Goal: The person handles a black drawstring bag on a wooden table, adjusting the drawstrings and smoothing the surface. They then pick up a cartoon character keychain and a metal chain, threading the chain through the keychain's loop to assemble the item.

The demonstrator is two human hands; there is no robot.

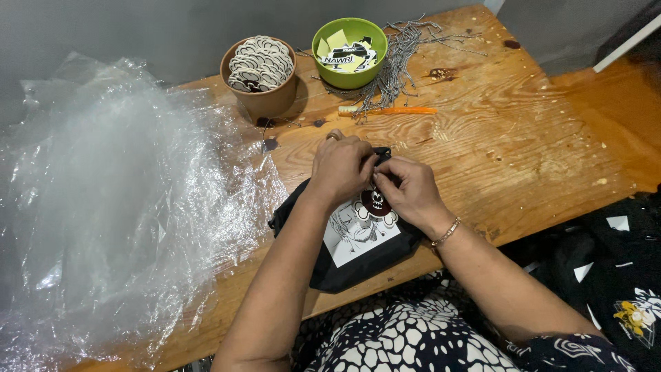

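A black pouch (358,241) with a white printed panel lies at the lower centre of the wooden table (523,145). The left hand (341,167) and right hand (407,189) pinch its top edge, mid-frame. Brown pot (261,72) and green bowl (350,52) sit at the top.

Pouch (358,241) on table (523,138) (2 bowls (260,69) behind).

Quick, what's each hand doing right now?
Left hand: fingers closed, pinching the top edge of the black pouch.
Right hand: fingers closed on the same edge, beside the left.
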